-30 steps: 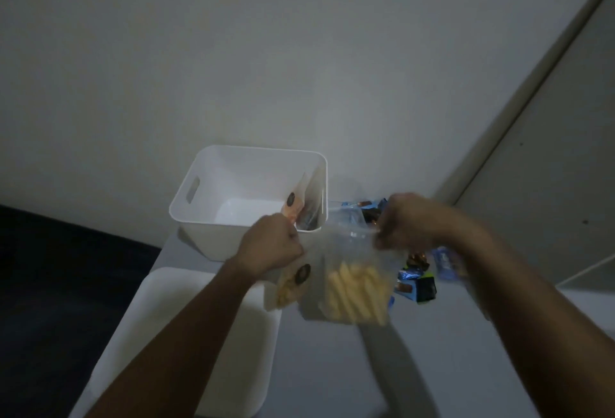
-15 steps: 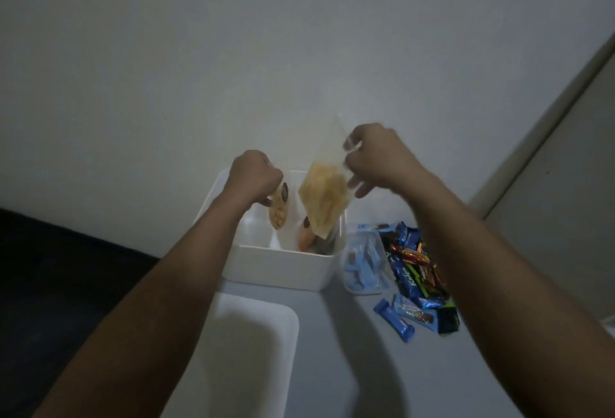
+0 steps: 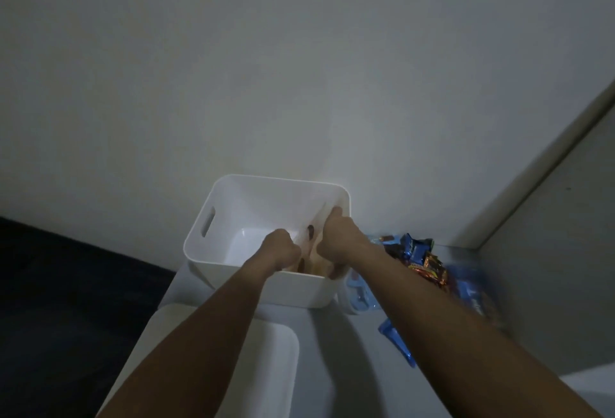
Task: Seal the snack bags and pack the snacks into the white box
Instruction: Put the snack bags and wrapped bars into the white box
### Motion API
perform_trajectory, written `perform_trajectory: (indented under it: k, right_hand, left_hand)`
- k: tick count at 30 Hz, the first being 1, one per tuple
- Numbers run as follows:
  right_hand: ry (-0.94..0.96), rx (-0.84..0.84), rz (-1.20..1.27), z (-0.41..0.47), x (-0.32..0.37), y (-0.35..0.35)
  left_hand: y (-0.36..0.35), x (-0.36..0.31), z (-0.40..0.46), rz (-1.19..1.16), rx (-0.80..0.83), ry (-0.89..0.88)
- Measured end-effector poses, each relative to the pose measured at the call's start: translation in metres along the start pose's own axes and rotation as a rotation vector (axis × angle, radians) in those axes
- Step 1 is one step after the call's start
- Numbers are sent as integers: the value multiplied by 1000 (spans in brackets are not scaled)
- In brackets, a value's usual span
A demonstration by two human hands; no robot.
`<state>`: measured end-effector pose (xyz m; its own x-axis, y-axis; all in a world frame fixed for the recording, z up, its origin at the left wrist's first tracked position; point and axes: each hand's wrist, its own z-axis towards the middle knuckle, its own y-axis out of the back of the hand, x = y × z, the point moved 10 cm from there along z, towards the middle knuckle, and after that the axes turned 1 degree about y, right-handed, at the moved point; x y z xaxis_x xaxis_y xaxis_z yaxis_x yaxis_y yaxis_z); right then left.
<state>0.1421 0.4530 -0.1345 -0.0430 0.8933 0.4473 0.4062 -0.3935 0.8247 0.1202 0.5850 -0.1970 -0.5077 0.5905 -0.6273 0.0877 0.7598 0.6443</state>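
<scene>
The white box [image 3: 213, 217] with a slot handle stands against the wall at mid frame. Both my hands reach down inside its right part. My left hand [image 3: 281, 249] is curled around the top of a clear snack bag [image 3: 310, 234] that stands upright in the box. My right hand [image 3: 336, 237] grips the same bag's other side, close to the box's right wall. The bag's contents are mostly hidden between my hands. Another clear bag [image 3: 357, 296] with blue items lies on the table right of the box.
A pile of blue and orange wrapped snacks [image 3: 422, 259] lies right of the box, with a blue bar [image 3: 397, 342] nearer me. A white lid or tray [image 3: 263, 367] lies at the table's front left. Dark floor lies to the left; a door frame [image 3: 539, 167] rises at right.
Both hands carried the bag of yellow sticks from the table up over the box, then lowered it inside beside the earlier bags. The view shifted as my head moved.
</scene>
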Motion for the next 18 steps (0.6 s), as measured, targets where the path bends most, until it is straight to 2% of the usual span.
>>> perform_trajectory:
  k: [4, 7, 10, 13, 18]
  right_hand:
    - [-66, 6, 19, 9, -12, -9]
    - [-23, -122, -78, 13, -15, 6]
    - [-4, -148, -144, 17, -21, 9]
    - [18, -113, -188, 19, -25, 1]
    - [56, -197, -214, 22, -24, 8]
  left_hand:
    - [-19, 1, 11, 30, 170, 46]
    - [-29, 1, 12, -15, 262, 83]
    - [-35, 6, 13, -76, 289, 142]
    - [-42, 6, 14, -4, 319, 133]
    - [-39, 1, 12, 100, 306, 86]
